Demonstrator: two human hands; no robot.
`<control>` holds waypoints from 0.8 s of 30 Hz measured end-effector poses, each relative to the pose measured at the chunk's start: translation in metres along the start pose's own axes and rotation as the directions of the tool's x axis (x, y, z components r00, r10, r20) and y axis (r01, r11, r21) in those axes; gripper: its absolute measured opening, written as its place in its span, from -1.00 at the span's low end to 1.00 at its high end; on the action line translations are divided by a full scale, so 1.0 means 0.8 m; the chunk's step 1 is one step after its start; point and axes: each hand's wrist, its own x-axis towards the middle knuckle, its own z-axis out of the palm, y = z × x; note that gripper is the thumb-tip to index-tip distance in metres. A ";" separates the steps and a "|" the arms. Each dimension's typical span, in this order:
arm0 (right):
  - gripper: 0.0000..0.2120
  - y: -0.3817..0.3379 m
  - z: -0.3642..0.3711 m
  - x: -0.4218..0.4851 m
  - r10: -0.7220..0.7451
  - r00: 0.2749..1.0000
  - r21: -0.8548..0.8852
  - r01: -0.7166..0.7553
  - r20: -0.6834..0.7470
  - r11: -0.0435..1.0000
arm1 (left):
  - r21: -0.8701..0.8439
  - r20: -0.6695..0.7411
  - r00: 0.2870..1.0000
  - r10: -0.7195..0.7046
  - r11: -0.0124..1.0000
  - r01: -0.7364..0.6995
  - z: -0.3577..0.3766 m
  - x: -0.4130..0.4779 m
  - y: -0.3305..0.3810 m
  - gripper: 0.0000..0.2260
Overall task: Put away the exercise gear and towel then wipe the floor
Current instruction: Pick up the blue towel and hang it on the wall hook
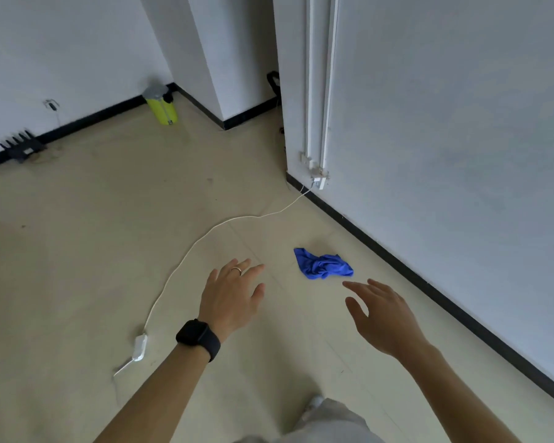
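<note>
Currently | right grip (381,311) spread wide, empty | left grip (234,295) likewise | cloth (322,265) crumpled on floor (109,251) just ahead of right grip | judged light, limp | pinch raised centre fold.

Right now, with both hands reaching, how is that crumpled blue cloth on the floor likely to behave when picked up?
The blue cloth lies bunched in soft folds, so it will probably be floppy and drape from the fingers of the right hand. It looks thin, so likely light. Lying flat on the tile floor, it cannot roll or tip, though a push may slide it.
</note>
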 end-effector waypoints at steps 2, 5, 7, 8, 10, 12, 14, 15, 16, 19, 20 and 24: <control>-0.59 -0.002 -0.004 0.043 0.020 1.000 0.002 -0.020 -0.001 1.000 | 0.002 0.030 0.999 0.019 1.000 -0.019 0.000 0.054 -0.008 -0.57; -0.59 -0.004 -0.003 0.107 0.054 0.998 0.005 -0.054 0.008 0.999 | 0.017 0.056 0.996 0.074 0.997 -0.075 0.004 0.134 -0.022 -0.58; -0.58 -0.006 0.007 0.147 0.093 0.995 0.006 -0.094 0.034 0.996 | 0.019 0.087 0.989 0.120 0.992 -0.122 0.011 0.189 -0.033 -0.58; -0.58 -0.003 0.018 0.175 0.123 0.991 0.012 -0.124 0.049 0.992 | 0.019 0.112 0.982 0.150 0.988 -0.153 0.020 0.227 -0.040 -0.58; -0.58 -0.005 0.029 0.204 0.148 0.987 0.015 -0.149 0.066 0.989 | 0.035 0.136 0.970 0.203 0.977 -0.210 0.030 0.273 -0.050 -0.58; -0.58 -0.003 0.044 0.246 0.203 0.975 0.024 -0.206 0.089 0.978 | 0.037 0.188 0.946 0.264 0.961 -0.276 0.047 0.337 -0.064 -0.59; -0.58 -0.005 0.062 0.289 0.286 0.954 0.038 -0.290 0.093 0.956 | 0.036 0.247 0.915 0.319 0.941 -0.338 0.064 0.404 -0.077 -0.59; -0.58 -0.006 0.069 0.309 0.335 0.936 0.047 -0.341 0.106 0.939 | 0.024 0.275 0.898 0.344 0.931 -0.364 0.071 0.437 -0.082 -0.60; -0.58 -0.006 0.075 0.327 0.380 0.916 0.059 -0.390 0.124 0.919 | 0.015 0.302 0.878 0.373 0.918 -0.395 0.079 0.468 -0.084 -0.60; -0.57 -0.004 0.100 0.388 0.478 0.861 0.094 -0.498 0.174 0.862 | 0.024 0.369 0.817 0.442 0.875 -0.484 0.104 0.553 -0.089 -0.62; -0.56 0.001 0.109 0.411 0.492 0.848 0.091 -0.516 0.196 0.852 | 0.024 0.394 0.805 0.444 0.870 -0.492 0.116 0.579 -0.090 -0.63; -0.57 0.035 0.162 0.492 0.545 0.789 0.092 -0.589 0.285 0.803 | 0.022 0.478 0.773 0.416 0.875 -0.484 0.187 0.663 -0.095 -0.63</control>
